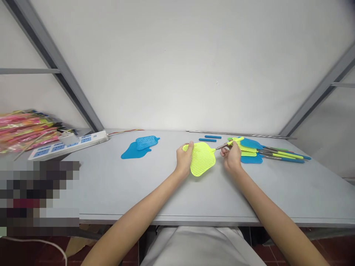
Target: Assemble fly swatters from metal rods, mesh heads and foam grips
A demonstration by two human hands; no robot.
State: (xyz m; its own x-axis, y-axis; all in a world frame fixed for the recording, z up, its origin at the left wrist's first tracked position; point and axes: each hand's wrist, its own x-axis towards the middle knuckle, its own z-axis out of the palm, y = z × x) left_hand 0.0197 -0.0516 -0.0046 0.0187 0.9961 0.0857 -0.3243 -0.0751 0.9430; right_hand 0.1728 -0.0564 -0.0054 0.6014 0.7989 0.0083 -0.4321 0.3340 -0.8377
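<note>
A yellow fly swatter [202, 159] is held between both my hands above the table. My left hand [184, 159] is closed on the left edge of its perforated head, thumb on top. My right hand [232, 155] is wrapped round the yellow handle at the end of the short metal rod. The rod meets the neck of the head. Just right of that hand lies a pile of blue and yellow fly swatters [252, 159], their rods and handles pointing right.
Two blue swatter heads [135, 150] lie left on the table [133, 195]. Two blue handle tubes [208, 140] and long metal rods [238, 134] lie near the wall. A white power strip [69, 145] and colourful bagged goods [24, 127] are far left.
</note>
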